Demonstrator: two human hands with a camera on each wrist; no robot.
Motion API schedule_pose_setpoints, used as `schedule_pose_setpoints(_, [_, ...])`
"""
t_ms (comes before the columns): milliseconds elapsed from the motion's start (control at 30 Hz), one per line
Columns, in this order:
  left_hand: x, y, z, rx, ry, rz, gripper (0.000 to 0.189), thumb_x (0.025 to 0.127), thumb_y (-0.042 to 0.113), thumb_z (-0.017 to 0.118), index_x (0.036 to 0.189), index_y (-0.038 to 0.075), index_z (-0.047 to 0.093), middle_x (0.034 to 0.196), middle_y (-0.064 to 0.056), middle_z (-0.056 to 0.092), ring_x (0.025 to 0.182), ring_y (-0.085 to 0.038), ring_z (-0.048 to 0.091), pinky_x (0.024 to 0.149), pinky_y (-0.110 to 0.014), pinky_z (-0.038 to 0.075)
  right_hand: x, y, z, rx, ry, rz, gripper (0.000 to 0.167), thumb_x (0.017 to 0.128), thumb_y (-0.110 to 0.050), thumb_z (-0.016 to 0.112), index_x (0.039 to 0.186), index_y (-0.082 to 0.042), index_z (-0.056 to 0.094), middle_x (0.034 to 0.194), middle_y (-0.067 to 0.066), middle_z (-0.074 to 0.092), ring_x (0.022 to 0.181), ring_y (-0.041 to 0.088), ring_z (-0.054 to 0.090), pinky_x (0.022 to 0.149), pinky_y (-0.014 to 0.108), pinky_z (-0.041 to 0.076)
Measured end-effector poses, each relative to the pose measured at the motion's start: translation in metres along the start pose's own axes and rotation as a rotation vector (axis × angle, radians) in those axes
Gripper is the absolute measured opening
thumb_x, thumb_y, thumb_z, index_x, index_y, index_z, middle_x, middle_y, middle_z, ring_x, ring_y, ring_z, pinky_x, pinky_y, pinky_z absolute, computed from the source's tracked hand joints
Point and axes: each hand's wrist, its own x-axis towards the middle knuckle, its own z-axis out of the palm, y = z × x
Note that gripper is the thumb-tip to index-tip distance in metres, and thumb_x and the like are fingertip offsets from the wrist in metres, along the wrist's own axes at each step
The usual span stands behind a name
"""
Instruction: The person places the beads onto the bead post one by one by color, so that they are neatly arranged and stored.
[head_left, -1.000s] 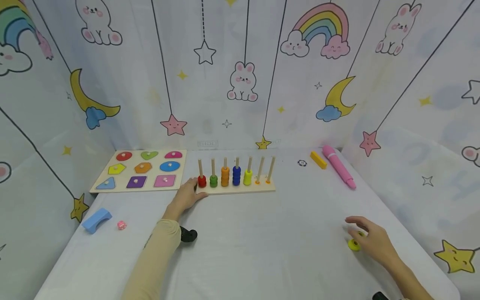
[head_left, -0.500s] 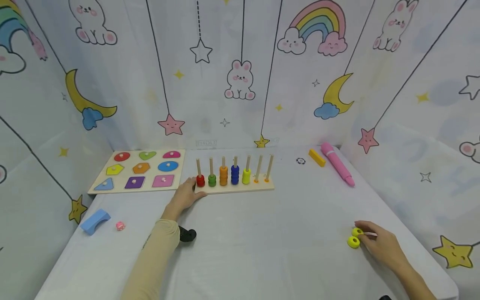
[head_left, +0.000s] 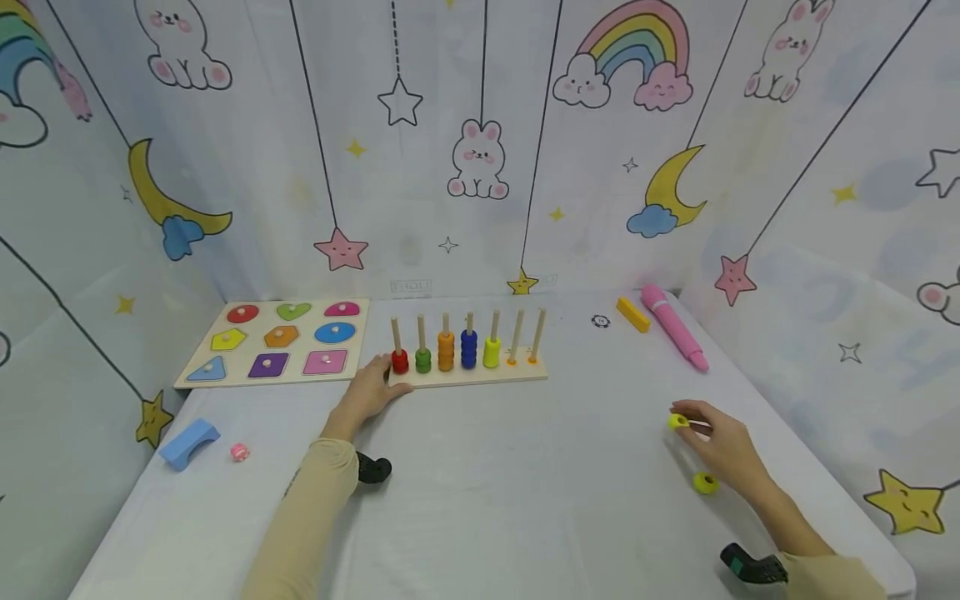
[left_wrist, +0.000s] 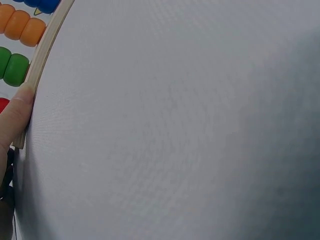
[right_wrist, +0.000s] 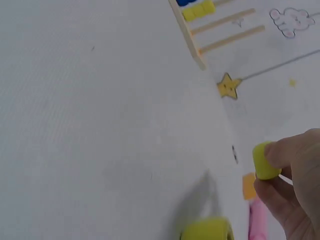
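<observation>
A wooden bead stacker [head_left: 480,377] stands at the back middle, with red, green, orange, blue and yellow beads on its pegs and two bare pegs at the right end. My left hand [head_left: 367,393] holds its left end, the thumb [left_wrist: 16,112] along the front edge; the other fingers are mostly hidden. Over the right side of the table, my right hand [head_left: 726,450] pinches a yellow bead [right_wrist: 264,161] between thumb and fingers, lifted off the cloth. Another yellow bead [head_left: 705,482] lies on the table below that hand.
At the back left lies a shape puzzle board [head_left: 292,342]. A blue arch block [head_left: 189,443] and a small pink ball-like piece [head_left: 239,452] are at the left. A yellow block [head_left: 633,315], a pink pen-shaped toy [head_left: 675,327] and a small black-and-white disc [head_left: 601,321] sit back right.
My right hand has picked up one of the two yellow beads and moved it up and leftward, away from the other. The left hand stays on the stacker.
</observation>
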Motion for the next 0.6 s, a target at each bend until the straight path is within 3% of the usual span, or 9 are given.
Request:
schedule_pose_setpoints(233, [0.000, 0.000, 0.000, 0.003, -0.006, 0.000, 0.080, 0.088, 0.038, 0.066, 0.142, -0.008, 0.031, 0.146, -0.028, 0.030, 0.137, -0.041, 0.022, 0.111, -0.052, 0.021, 0.059, -0.054, 0.043, 0.220, -0.029, -0.204, 0.035, 0.081, 0.007, 0.069, 0.114, 0.001, 0.061, 0.107, 0.009, 0.066, 0.097, 0.022, 0.063, 0.081, 0.036, 0.054])
schedule_pose_setpoints(367, [-0.001, -0.001, 0.000, 0.003, -0.004, -0.005, 0.080, 0.088, 0.038, 0.066, 0.143, -0.009, 0.030, 0.146, -0.028, 0.030, 0.137, -0.042, 0.022, 0.110, -0.052, 0.021, 0.099, -0.089, 0.066, 0.280, -0.034, -0.260, 0.033, 0.083, 0.005, 0.068, 0.114, -0.001, 0.061, 0.109, 0.006, 0.066, 0.100, 0.019, 0.062, 0.084, 0.034, 0.054])
schedule_pose_setpoints(600, [-0.001, 0.002, -0.002, -0.010, -0.007, -0.006, 0.081, 0.088, 0.038, 0.066, 0.143, -0.009, 0.030, 0.147, -0.028, 0.029, 0.137, -0.042, 0.021, 0.111, -0.052, 0.021, 0.161, -0.143, 0.089, 0.329, 0.048, -0.361, 0.030, 0.084, 0.006, 0.066, 0.113, 0.001, 0.060, 0.110, 0.010, 0.064, 0.103, 0.021, 0.061, 0.087, 0.030, 0.053])
